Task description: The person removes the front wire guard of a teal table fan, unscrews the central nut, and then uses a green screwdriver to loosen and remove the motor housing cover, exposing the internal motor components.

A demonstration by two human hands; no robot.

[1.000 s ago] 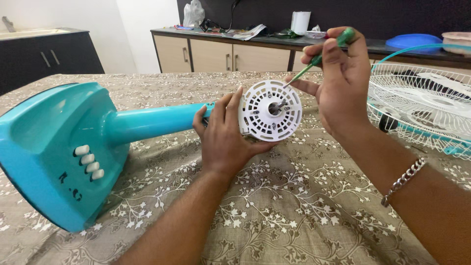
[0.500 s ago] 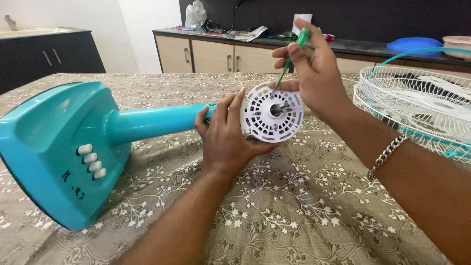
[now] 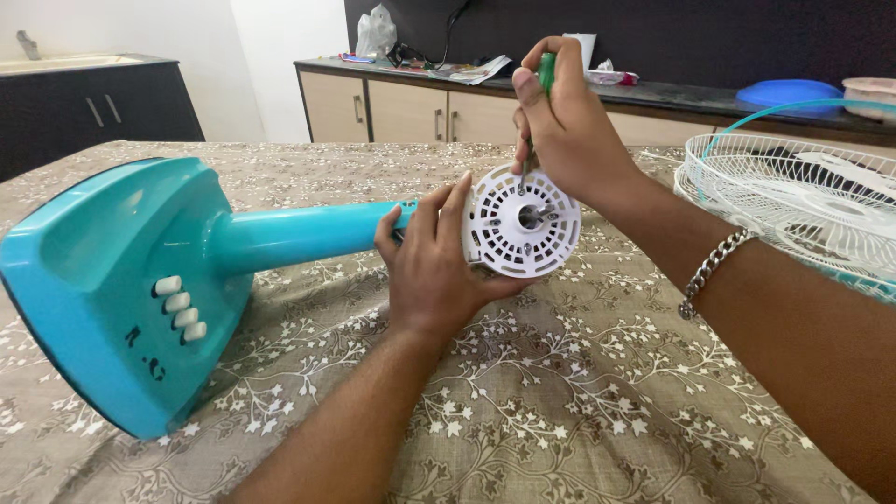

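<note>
- Landmark: round white perforated plastic motor cover [image 3: 523, 222], on the head end of a turquoise plastic fan lying on its side over the brown floral tablecloth [image 3: 560, 411].
- My left hand [image 3: 434, 266]: wrapped around the left edge of the cover, thumb on its rim, holding it steady.
- My right hand [image 3: 560, 117]: closed on a green-handled screwdriver [image 3: 544, 70], just above the cover; the tip meets the upper part of the cover's face.
- Risk: I judge the tip may slip out of the screw and gouge the thin ribs, since my grip hides the shaft's angle.
- Risk: a slip leftward would jab my left thumb.
- Risk: a freed screw could vanish into the busy cloth pattern.
- Right of the cover: white wire fan guard [image 3: 793, 201], well apart.
- Left of the cover: turquoise fan base with white push buttons [image 3: 112, 280]; it may roll if I press hard.
</note>
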